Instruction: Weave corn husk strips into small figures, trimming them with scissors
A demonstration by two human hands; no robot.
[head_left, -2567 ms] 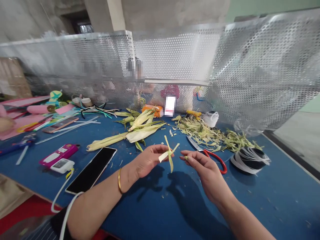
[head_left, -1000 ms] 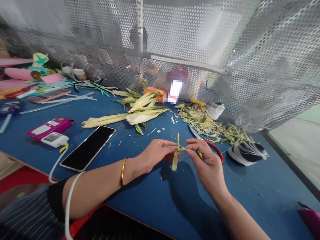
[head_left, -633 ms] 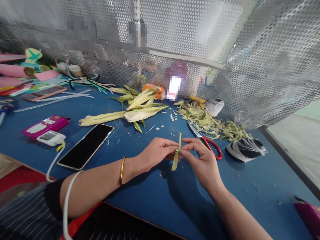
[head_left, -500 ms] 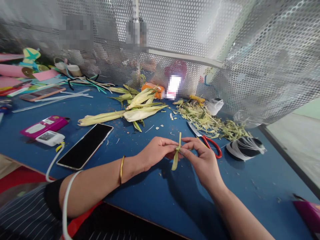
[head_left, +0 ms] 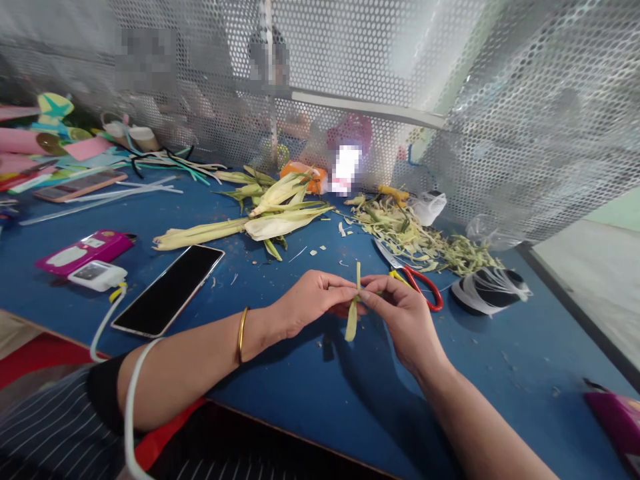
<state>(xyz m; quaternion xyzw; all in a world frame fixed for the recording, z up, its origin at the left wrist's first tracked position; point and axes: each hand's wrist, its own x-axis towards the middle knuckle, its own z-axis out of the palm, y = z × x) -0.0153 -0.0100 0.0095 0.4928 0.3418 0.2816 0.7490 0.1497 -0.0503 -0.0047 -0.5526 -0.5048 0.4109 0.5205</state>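
The left hand (head_left: 313, 300) and right hand (head_left: 403, 317) meet just right of the frame's centre, both pinching a knotted-looking corn husk strip (head_left: 351, 325) between thumb and fingers. One narrow end points up above the fingertips and a broader end hangs below them; the middle is mostly hidden by the fingers. A gold bangle (head_left: 243, 337) circles the left wrist. Just behind the right hand, partly covered by it, lie red-handled scissors (head_left: 423, 290), and to the right of them sits a black spool (head_left: 487, 291) wrapped with whitish strands. Above the hands, whole corn husks (head_left: 285, 223) are heaped at centre, with shredded husk (head_left: 395, 230) piled to the upper right. A dark-screened smartphone (head_left: 169, 291) lies left of centre on the blue desk (head_left: 310, 407), near a magenta pouch (head_left: 103, 243) at the left. A perforated screen (head_left: 345, 53) spans the top of the frame.
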